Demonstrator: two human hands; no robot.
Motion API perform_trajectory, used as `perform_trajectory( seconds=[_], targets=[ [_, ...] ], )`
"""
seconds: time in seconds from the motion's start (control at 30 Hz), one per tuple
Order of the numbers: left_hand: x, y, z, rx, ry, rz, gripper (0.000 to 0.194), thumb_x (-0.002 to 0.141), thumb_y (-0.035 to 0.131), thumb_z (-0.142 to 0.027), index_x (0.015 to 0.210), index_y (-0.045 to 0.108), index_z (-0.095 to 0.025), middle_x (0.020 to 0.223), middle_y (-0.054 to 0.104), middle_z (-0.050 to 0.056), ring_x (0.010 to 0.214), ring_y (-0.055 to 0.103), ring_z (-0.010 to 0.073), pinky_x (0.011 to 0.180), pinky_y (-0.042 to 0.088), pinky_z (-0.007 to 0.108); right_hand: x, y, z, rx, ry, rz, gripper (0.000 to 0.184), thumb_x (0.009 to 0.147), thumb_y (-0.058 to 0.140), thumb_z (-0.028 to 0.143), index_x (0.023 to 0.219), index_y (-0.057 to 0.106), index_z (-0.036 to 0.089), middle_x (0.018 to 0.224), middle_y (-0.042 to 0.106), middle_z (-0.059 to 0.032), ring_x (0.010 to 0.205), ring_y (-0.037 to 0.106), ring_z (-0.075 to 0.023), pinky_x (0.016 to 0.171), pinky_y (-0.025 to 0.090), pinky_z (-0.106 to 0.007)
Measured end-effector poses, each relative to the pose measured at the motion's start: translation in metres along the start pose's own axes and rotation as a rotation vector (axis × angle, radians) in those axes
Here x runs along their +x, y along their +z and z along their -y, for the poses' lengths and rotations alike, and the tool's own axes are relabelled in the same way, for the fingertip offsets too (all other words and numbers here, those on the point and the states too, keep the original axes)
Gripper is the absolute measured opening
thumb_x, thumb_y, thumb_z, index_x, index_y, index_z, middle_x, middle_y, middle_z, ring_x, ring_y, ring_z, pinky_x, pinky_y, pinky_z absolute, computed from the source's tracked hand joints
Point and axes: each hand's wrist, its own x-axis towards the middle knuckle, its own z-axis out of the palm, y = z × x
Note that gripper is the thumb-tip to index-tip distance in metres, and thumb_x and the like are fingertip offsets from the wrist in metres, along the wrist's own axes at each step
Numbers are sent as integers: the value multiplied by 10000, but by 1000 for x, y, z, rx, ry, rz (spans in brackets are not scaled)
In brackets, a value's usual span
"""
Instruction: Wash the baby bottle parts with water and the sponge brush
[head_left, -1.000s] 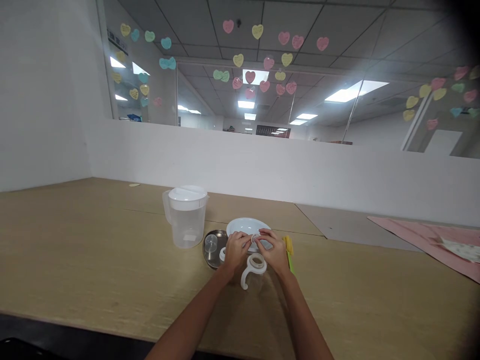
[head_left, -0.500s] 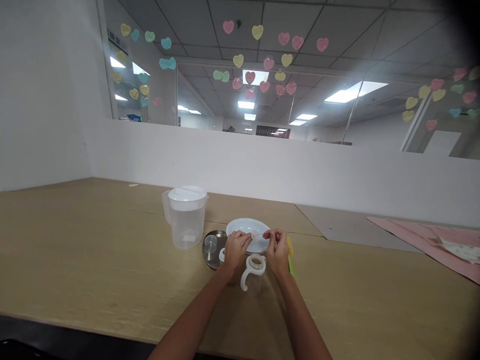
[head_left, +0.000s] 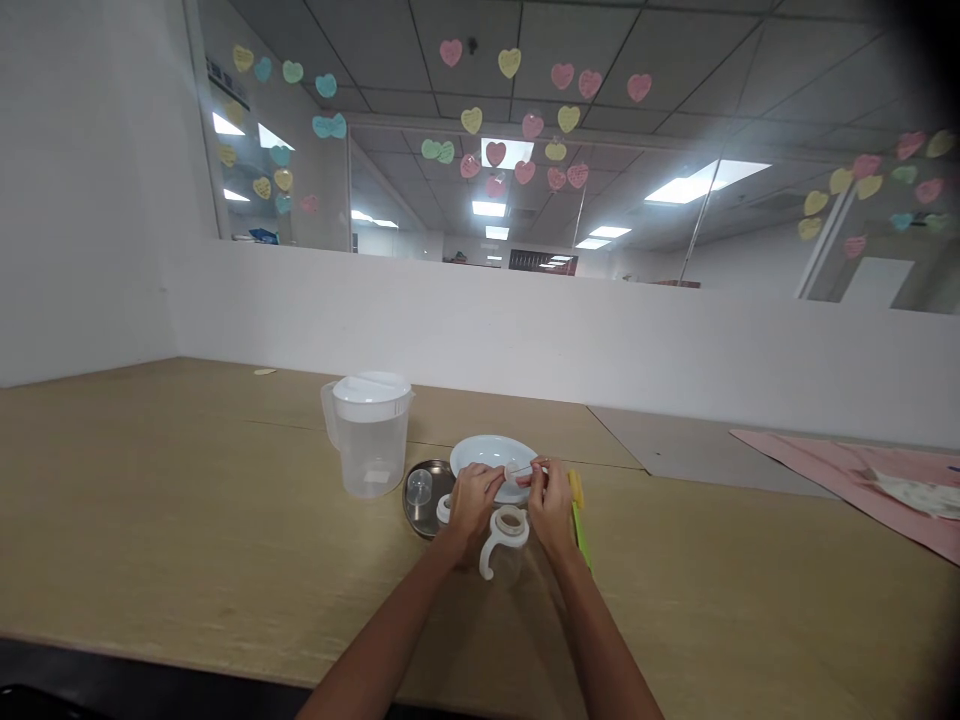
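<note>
My left hand [head_left: 471, 503] and my right hand [head_left: 550, 503] are raised close together over the table, fingers pinched. Between them they hold a small clear-white part [head_left: 514, 473] with a thin red-tipped piece at my right fingertips; it is too small to name. Just below the hands stands a clear baby bottle with white handles [head_left: 502, 540]. Behind the hands sits a light blue bowl [head_left: 491, 453].
A clear pitcher with a white lid [head_left: 370, 432] stands to the left. A round steel tray [head_left: 418, 496] holds a small clear cap. A yellow-green brush [head_left: 579, 512] lies right of my right hand. Pink cloth [head_left: 862, 472] lies at the far right on the wooden table [head_left: 187, 520].
My right hand pulled slightly away from my left and then came back close to it, still pinching the small part. The view shifted a little.
</note>
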Motion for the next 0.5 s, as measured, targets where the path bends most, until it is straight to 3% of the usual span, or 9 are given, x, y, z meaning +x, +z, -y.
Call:
perform_trajectory(
  seconds=[0.13,0.23,0.37,0.5],
  targets=[
    [2,1,-3,36,36,-2,321,893,326,-321,881,629,-215,762,616,29,754,506,148,715,343,278,-4,0,0,-8,0,-174,234,868,325,360,824,474,185,633,580,-31,589,565,-157,675,432,-313],
    [1,1,-5,23,17,-23,314,890,334,-324,869,627,-212,763,612,24,743,501,146,711,340,279,-2,0,-1,45,16,-99,235,852,373,359,840,514,172,692,597,-38,590,569,-144,616,447,-284],
    [-1,-1,-4,-29,10,-48,325,894,327,-313,825,620,-191,765,613,21,735,500,140,711,344,275,3,-2,0,46,-79,54,216,802,474,356,869,577,179,865,611,-66,740,574,-159,623,468,-269],
    [-1,0,-3,-28,20,-31,314,891,341,-305,825,629,-199,763,618,18,732,503,139,705,342,272,4,-1,-2,11,-81,99,222,809,467,371,805,586,184,824,614,-61,709,571,-154,603,472,-269]
  ],
)
